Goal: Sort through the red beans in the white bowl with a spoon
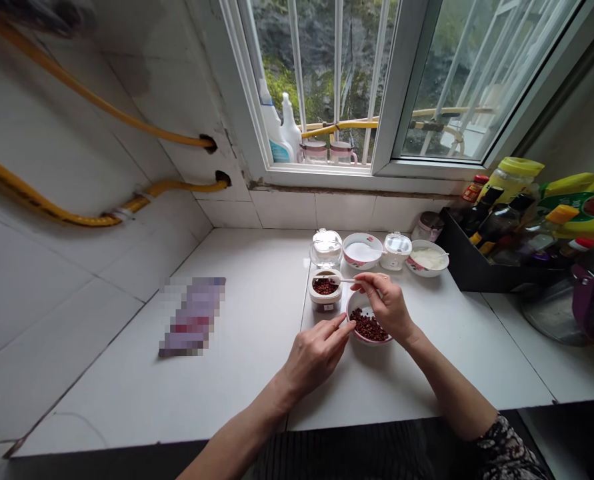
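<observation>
My right hand (383, 303) pinches the handle of a small white spoon (344, 280), whose bowl end lies over the mouth of a clear jar (326, 305). Dark red-brown peppercorn-like grains (325, 286) fill the jar near its top. Right beside it stands a white bowl (369, 342) with a pink rim, holding more of the same grains (369, 327). My left hand (319, 350) grips the near left rim of this bowl between thumb and fingers. The right hand partly covers the bowl's far right side.
Behind are a bowl of white granules (363, 251), two lidded clear jars (327, 248) (397, 250) and a bowl of pale contents (427, 259). A black bin of bottles (459, 250) stands right, near a pot (551, 313). A blurred purple packet (194, 317) lies left.
</observation>
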The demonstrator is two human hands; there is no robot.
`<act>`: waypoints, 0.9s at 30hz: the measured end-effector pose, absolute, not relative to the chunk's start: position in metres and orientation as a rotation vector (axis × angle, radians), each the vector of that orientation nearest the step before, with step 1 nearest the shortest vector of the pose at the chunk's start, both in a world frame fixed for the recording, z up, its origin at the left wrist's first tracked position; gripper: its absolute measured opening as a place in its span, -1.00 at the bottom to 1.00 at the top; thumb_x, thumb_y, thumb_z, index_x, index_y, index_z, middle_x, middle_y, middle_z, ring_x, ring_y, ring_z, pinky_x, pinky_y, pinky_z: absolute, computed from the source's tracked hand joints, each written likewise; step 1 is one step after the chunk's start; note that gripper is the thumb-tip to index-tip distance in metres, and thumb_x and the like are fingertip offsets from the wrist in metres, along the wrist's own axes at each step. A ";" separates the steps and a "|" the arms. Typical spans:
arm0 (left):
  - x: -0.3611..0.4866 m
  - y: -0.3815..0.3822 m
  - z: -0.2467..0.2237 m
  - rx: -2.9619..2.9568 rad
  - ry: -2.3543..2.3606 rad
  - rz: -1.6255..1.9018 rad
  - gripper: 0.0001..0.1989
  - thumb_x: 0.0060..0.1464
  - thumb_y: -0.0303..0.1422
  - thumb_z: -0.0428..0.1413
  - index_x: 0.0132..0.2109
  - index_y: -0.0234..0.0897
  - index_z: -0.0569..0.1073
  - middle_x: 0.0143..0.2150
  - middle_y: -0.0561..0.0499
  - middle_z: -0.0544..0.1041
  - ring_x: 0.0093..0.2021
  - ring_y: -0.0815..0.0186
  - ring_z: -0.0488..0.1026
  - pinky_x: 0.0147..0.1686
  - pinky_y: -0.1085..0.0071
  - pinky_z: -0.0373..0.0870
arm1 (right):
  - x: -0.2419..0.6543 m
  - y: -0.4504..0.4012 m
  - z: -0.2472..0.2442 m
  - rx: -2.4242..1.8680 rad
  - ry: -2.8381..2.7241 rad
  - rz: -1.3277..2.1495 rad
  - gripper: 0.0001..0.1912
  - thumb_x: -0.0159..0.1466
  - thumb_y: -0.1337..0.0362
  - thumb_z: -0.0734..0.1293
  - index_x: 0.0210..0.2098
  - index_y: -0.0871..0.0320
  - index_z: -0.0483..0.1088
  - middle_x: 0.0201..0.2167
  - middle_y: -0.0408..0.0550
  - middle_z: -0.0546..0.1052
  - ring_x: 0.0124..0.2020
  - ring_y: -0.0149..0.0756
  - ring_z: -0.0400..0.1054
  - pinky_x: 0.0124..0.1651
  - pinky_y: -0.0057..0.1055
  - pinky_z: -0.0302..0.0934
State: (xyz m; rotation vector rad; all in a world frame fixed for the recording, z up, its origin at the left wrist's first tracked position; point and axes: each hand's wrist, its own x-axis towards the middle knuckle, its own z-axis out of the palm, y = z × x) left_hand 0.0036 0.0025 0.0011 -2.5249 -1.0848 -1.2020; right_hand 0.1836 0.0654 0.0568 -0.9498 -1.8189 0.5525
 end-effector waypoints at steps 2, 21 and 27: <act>0.004 0.002 0.001 -2.526 -1.089 -1.202 -0.72 0.31 -0.48 -0.02 0.08 -0.31 0.48 0.00 -0.18 0.58 -0.20 0.25 0.59 -0.28 0.38 0.56 | 0.182 0.063 0.059 -0.853 -1.980 0.341 -0.79 0.37 0.34 0.18 -0.19 0.11 0.46 -0.36 -0.04 0.65 -0.32 -0.23 0.47 0.02 -0.13 0.22; 0.001 0.002 0.004 -2.549 -1.081 -1.202 -0.71 0.29 -0.50 0.01 0.09 -0.28 0.48 0.00 -0.16 0.59 -0.17 0.26 0.59 -0.26 0.40 0.58 | 0.212 0.074 0.057 -1.316 -2.075 0.541 -0.80 0.21 0.42 0.17 -0.44 0.10 0.38 -0.56 -0.14 0.56 -0.47 -0.30 0.37 0.09 -0.17 0.09; 0.001 0.002 0.005 -2.550 -1.074 -1.222 -0.72 0.29 -0.50 0.02 0.08 -0.29 0.48 -0.01 -0.16 0.59 -0.16 0.25 0.60 -0.26 0.39 0.58 | 0.214 0.076 0.057 -1.322 -1.798 0.845 -0.84 0.17 0.35 0.19 -0.45 0.11 0.39 -0.64 -0.16 0.51 -0.52 -0.30 0.38 -0.26 -0.36 0.25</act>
